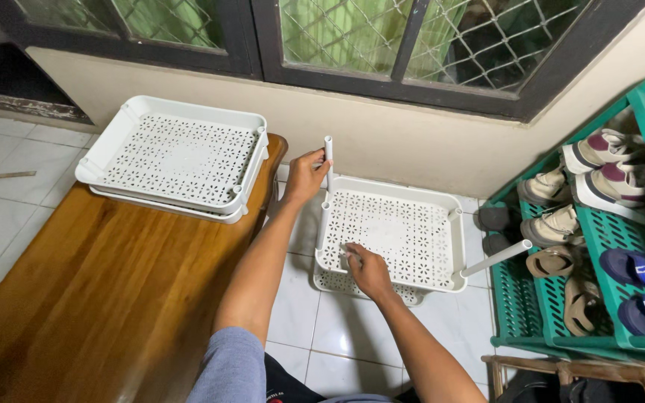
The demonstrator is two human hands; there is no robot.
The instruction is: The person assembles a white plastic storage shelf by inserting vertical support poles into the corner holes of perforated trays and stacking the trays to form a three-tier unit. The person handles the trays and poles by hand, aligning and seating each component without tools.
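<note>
A white perforated plastic shelf tray [412, 231] sits on the tiled floor on top of a lower tray [337, 282]. My left hand [304, 175] grips an upright white tube [328, 160] at the tray's far left corner. On the tray's near left edge my right hand [369, 270] presses down, with its fingers closed around a white post or fitting [347, 251]. Another white tube [498, 258] leans outward from the near right corner.
Two stacked white perforated trays [177, 157] rest on a wooden bench [106, 298] at left. A green shoe rack [599, 246] full of shoes and sandals stands at right. A wall with a dark-framed window runs behind.
</note>
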